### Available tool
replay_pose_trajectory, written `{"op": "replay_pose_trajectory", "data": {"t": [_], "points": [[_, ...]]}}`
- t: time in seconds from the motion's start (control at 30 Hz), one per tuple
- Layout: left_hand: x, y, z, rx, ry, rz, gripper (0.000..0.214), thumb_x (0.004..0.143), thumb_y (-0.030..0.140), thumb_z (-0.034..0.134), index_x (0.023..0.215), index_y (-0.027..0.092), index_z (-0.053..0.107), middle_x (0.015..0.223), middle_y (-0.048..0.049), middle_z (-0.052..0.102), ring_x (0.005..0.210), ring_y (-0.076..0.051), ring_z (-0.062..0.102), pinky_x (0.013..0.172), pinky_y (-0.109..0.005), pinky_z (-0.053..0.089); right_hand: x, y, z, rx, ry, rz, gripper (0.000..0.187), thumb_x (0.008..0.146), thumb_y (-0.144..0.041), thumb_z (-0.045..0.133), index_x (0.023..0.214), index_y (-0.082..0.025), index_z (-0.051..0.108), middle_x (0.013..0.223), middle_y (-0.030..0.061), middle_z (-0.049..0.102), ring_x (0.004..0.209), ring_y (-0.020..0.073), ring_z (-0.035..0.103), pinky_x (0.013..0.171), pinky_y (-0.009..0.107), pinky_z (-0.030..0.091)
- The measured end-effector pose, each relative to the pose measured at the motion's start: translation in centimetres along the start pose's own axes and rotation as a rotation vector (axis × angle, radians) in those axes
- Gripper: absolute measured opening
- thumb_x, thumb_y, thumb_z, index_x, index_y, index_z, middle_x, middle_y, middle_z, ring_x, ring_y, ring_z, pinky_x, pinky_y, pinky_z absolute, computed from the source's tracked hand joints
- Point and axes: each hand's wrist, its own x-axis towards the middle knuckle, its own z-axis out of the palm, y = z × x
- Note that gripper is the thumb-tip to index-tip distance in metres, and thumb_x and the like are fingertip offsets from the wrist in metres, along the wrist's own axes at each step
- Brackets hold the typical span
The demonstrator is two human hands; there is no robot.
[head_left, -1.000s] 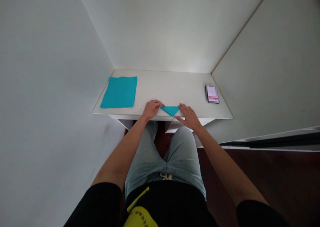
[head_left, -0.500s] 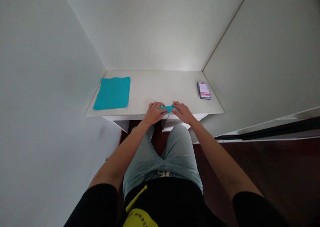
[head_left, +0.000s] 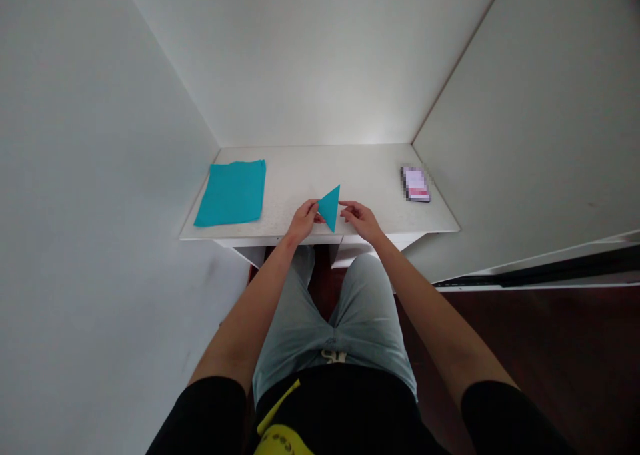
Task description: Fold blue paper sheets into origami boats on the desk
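A small folded triangle of blue paper [head_left: 330, 208] is held up over the front edge of the white desk [head_left: 295, 168]. One corner is pinched between the thumb and fingers of my left hand [head_left: 303, 221]. My right hand [head_left: 363, 220] is at the triangle's right side, fingers apart and pointing toward it. Whether a right fingertip touches the paper is hard to make out.
A square stack of blue paper sheets [head_left: 231, 193] lies at the desk's left end. Toward the right end lies a phone [head_left: 416, 184], its screen blurred. Walls [head_left: 310, 55] enclose the desk at the back and both sides.
The blue paper was low and flat under both hands at the desk edge; now it is raised and turned, showing a triangle. My right hand has come off it or nearly so.
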Motion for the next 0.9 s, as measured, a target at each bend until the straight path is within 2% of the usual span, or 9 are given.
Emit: {"op": "replay_pose_trajectory", "data": {"t": [0.2, 0.33, 0.47, 0.6, 0.73, 0.9], "points": [[0.2, 0.1, 0.2, -0.016, 0.019, -0.004, 0.023, 0.108, 0.033, 0.058, 0.117, 0.017, 0.072, 0.077, -0.0017, 0.075, 0.073, -0.017, 0.075, 0.079, -0.032, 0.064, 0.1, -0.3, 0.4, 0.144, -0.021, -0.009, 0.047, 0.084, -0.058, 0.082, 0.117, -0.024, 0.079, 0.081, 0.0006, 0.075, 0.074, 0.018, 0.068, 0.075, 0.034, 0.058], [0.2, 0.0, 0.1, -0.048, 0.026, -0.007, 0.024, 0.107, 0.032, 0.06, 0.12, 0.017, 0.073, 0.076, -0.0022, 0.075, 0.072, -0.017, 0.074, 0.076, -0.03, 0.064, -0.2, -0.6, 0.1, 0.181, -0.004, -0.027, 0.045, 0.086, -0.056, 0.081, 0.119, -0.025, 0.078, 0.082, 0.0006, 0.075, 0.076, 0.0182, 0.067, 0.077, 0.034, 0.057], [0.0, 0.1, 0.3, -0.058, -0.015, -0.016, 0.025, 0.105, 0.033, 0.062, 0.119, 0.017, 0.075, 0.085, -0.0048, 0.076, 0.075, -0.017, 0.074, 0.067, -0.027, 0.062, -0.2, -0.5, 0.4, 0.169, -0.005, -0.005, 0.042, 0.081, -0.053, 0.083, 0.112, -0.025, 0.075, 0.075, -0.0026, 0.069, 0.069, 0.0167, 0.062, 0.069, 0.032, 0.052], [0.0, 0.3, 0.3, -0.063, -0.042, -0.031, 0.029, 0.102, 0.036, 0.067, 0.12, 0.016, 0.077, 0.089, -0.0061, 0.077, 0.076, -0.017, 0.074, 0.062, -0.026, 0.062, -0.2, -0.3, 0.6, 0.144, -0.004, 0.003, 0.038, 0.08, -0.05, 0.078, 0.108, -0.025, 0.073, 0.075, -0.0036, 0.066, 0.068, 0.0161, 0.061, 0.068, 0.031, 0.05], [-0.1, 0.4, 0.0, -0.079, -0.089, -0.029, 0.034, 0.099, 0.04, 0.072, 0.121, 0.016, 0.08, 0.094, -0.0067, 0.079, 0.079, -0.017, 0.074, 0.064, -0.025, 0.062, -0.3, -0.5, 0.8, -0.011, 0.008, 0.018, 0.036, 0.08, -0.047, 0.075, 0.107, -0.023, 0.074, 0.081, -0.0006, 0.072, 0.072, 0.018, 0.063, 0.07, 0.032, 0.051], [-0.2, 0.4, 0.0, -0.044, -0.152, -0.007, 0.037, 0.095, 0.043, 0.075, 0.121, 0.017, 0.082, 0.102, -0.0083, 0.081, 0.083, -0.017, 0.075, 0.069, -0.026, 0.063, -0.3, -1.3, 1.9, -0.312, 0.085, 0.103, 0.019, 0.076, -0.036, 0.076, 0.086, -0.02, 0.074, 0.08, 0.0041, 0.077, 0.075, 0.0237, 0.068, 0.071, 0.034, 0.052]]}}
